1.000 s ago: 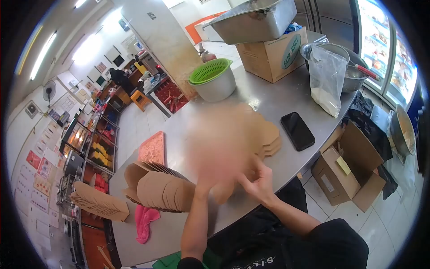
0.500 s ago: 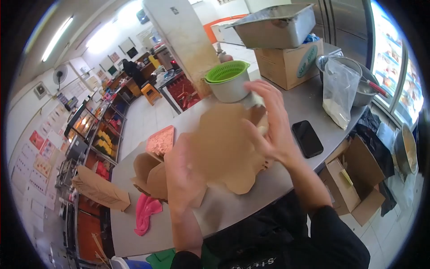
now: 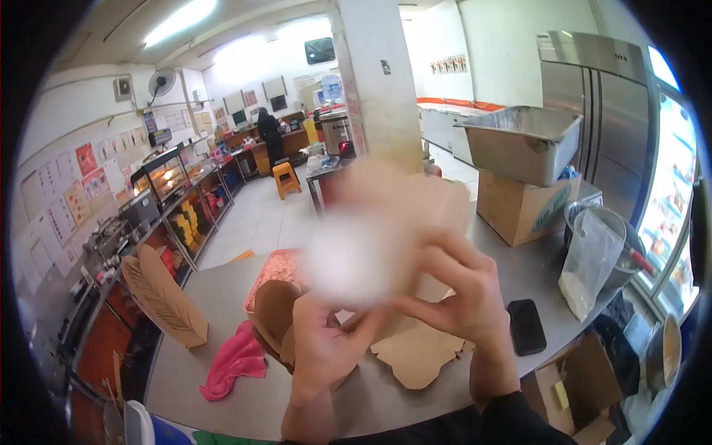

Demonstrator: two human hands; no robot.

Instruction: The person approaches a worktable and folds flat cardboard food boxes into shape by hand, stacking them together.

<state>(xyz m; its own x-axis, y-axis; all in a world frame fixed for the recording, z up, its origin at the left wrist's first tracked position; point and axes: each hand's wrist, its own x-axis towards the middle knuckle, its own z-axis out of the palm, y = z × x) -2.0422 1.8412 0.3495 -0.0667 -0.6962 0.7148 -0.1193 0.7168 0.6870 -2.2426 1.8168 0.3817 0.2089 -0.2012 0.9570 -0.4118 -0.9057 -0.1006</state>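
Both hands are raised in front of me around a blurred brown cardboard piece (image 3: pixel 437 204) with a bright white patch on its left side. My left hand (image 3: pixel 330 345) pinches its lower left edge. My right hand (image 3: pixel 463 289) grips the lower right edge with bent fingers. Beneath them, a flat die-cut cardboard blank (image 3: pixel 415 356) with scalloped edges lies on the metal table. Folded brown cardboard boxes (image 3: pixel 276 311) stand just left of my left hand, partly hidden by it. Behind these is a pink tray (image 3: pixel 271 274) with pale pink contents.
A pink cloth (image 3: pixel 236 363) and a stack of cardboard (image 3: pixel 167 300) lie at left. On the right are a black phone (image 3: pixel 526 326), a clear bag (image 3: pixel 589 267) of white powder, and a metal pan (image 3: pixel 519 152) atop a carton (image 3: pixel 523 208). A person (image 3: pixel 269 137) stands far back.
My view has tilted up and turned. The cardboard piece has been lifted and tipped, showing a white patch. My right hand has gone from spread fingers to gripping its edge.
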